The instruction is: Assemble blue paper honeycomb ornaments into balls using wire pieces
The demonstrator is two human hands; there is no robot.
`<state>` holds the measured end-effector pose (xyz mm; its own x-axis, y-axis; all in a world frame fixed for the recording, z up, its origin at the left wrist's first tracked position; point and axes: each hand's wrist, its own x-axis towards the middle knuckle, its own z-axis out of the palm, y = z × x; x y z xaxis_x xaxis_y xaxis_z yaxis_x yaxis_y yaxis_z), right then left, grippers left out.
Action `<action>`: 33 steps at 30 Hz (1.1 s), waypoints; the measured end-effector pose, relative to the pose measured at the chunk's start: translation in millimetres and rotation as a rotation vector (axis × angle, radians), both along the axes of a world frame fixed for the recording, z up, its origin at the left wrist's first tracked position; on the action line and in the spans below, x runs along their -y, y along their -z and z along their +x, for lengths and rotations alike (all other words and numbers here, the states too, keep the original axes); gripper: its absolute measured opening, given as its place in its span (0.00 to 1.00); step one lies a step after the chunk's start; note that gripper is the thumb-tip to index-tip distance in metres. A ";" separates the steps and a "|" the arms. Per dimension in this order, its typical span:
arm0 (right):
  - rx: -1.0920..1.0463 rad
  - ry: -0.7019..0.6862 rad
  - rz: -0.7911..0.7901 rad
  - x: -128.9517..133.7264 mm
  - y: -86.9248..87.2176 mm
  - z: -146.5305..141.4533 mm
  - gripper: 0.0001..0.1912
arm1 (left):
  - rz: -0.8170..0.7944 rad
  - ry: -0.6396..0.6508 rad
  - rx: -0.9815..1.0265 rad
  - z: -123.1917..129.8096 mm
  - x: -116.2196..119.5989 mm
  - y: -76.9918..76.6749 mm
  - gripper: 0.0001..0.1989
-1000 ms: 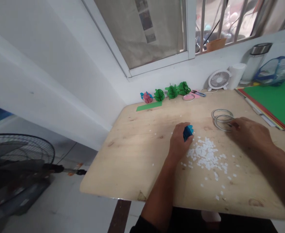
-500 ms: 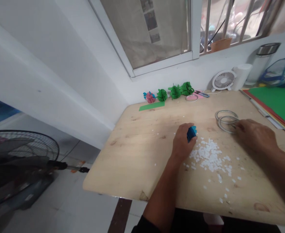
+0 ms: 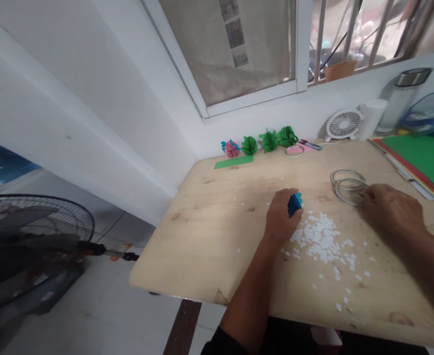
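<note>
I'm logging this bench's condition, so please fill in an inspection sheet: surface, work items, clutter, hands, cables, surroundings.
Surface: pale wooden tabletop, knotted, with a brown mark at its front edge.
Work items: folded blue piece; two overlapping silvery rings.
Clutter: loose white bits scattered between the forearms; pink and green ornaments along the wall.
Hands: left hand grips the blue piece; right hand at the rings, grip unclear.
Cables: thin white cable beside the small white fan.
Surroundings: floor fan left of the tabletop; window behind.

Three green paper balls (image 3: 270,141), one pink-blue ball (image 3: 232,149); three rings (image 3: 343,199); one blue piece (image 3: 294,205).
</note>
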<state>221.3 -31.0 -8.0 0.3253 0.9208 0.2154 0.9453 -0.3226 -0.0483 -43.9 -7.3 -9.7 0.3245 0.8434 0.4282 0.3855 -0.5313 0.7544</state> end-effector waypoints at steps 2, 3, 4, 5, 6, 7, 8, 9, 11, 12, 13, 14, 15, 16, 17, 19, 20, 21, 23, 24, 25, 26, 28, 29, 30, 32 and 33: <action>-0.016 0.012 -0.040 0.2 -0.6 -0.9 0.17 | 0.002 -0.001 -0.001 0.2 -0.2 0.4 0.22; -0.028 0.018 -0.056 0.6 -1.8 -1.8 0.16 | 0.003 -0.002 0.001 0.3 -0.2 0.6 0.22; -0.035 0.025 -0.055 1.2 -3.2 -2.8 0.16 | 0.004 -0.002 0.004 0.3 -0.2 0.8 0.22; -0.041 0.027 -0.050 2.0 -4.8 -3.9 0.16 | 0.006 -0.003 0.009 0.3 -0.3 1.0 0.22; -0.048 0.023 -0.048 2.8 -6.4 -5.0 0.15 | 0.008 -0.004 0.015 0.3 -0.2 1.2 0.22; -0.053 0.014 -0.052 3.6 -7.9 -6.1 0.15 | 0.010 -0.007 0.021 0.2 -0.2 1.3 0.22; -0.059 0.006 -0.058 4.2 -9.1 -7.0 0.15 | 0.011 -0.010 0.027 0.1 -0.1 1.4 0.22; -0.065 0.002 -0.064 4.6 -10.0 -7.7 0.15 | 0.011 -0.012 0.032 0.0 0.0 1.5 0.22; -0.075 -0.003 -0.071 4.6 -11.1 -8.7 0.16 | 0.011 -0.017 0.036 0.0 0.2 1.6 0.22; -0.082 0.004 -0.074 4.4 -11.5 -9.0 0.17 | 0.011 -0.019 0.037 0.1 0.3 1.7 0.23; -0.094 0.013 -0.075 4.1 -11.8 -9.1 0.17 | 0.011 -0.020 0.037 0.2 0.3 1.7 0.23; -0.108 0.027 -0.072 3.9 -12.2 -9.0 0.18 | 0.012 -0.020 0.038 0.3 0.3 1.8 0.23; -0.126 0.043 -0.066 3.9 -12.6 -8.7 0.18 | 0.012 -0.020 0.038 0.5 0.3 1.9 0.24; -0.150 0.058 -0.059 4.2 -13.1 -8.3 0.18 | 0.011 -0.021 0.039 0.5 0.3 2.1 0.24; -0.177 0.066 -0.049 4.6 -13.5 -7.6 0.17 | 0.010 -0.022 0.042 0.5 0.1 2.2 0.24; -0.243 0.068 -0.003 5.5 -13.8 -5.5 0.16 | 0.005 -0.033 0.059 -0.1 -0.5 2.7 0.24; -0.288 0.073 0.037 5.7 -13.6 -4.2 0.15 | 0.000 -0.038 0.071 -0.7 -1.1 2.9 0.23; -0.350 0.083 0.084 5.7 -13.1 -2.8 0.14 | -0.007 -0.046 0.085 -1.4 -1.9 3.0 0.23; -0.525 0.104 0.163 4.7 -12.2 -0.1 0.14 | -0.020 -0.059 0.109 -3.3 -3.5 2.9 0.24; -0.626 0.099 0.191 3.7 -12.1 0.7 0.14 | -0.024 -0.062 0.117 -4.1 -4.2 2.7 0.24; -0.721 0.081 0.211 2.6 -12.4 0.9 0.14 | -0.025 -0.061 0.123 -4.7 -4.8 2.4 0.25; -0.800 0.052 0.234 1.5 -13.5 0.1 0.14 | -0.025 -0.056 0.127 -5.0 -5.1 2.0 0.26; -0.905 -0.026 0.267 0.0 -18.0 -5.3 0.16 | -0.030 -0.037 0.127 -4.7 -5.0 1.0 0.27; -0.935 -0.062 0.282 -0.3 -21.3 -10.2 0.17 | -0.037 -0.032 0.125 -4.1 -4.5 0.5 0.26; -0.966 -0.107 0.261 -0.4 -24.9 -16.5 0.19 | -0.048 -0.029 0.120 -3.5 -3.9 0.1 0.26; -1.061 -0.225 0.218 -0.3 -31.2 -32.7 0.21 | -0.076 -0.034 0.108 -2.5 -2.7 -0.7 0.25; -1.112 -0.293 0.170 -0.5 -32.9 -42.2 0.21 | -0.088 -0.040 0.103 -2.3 -2.2 -0.9 0.24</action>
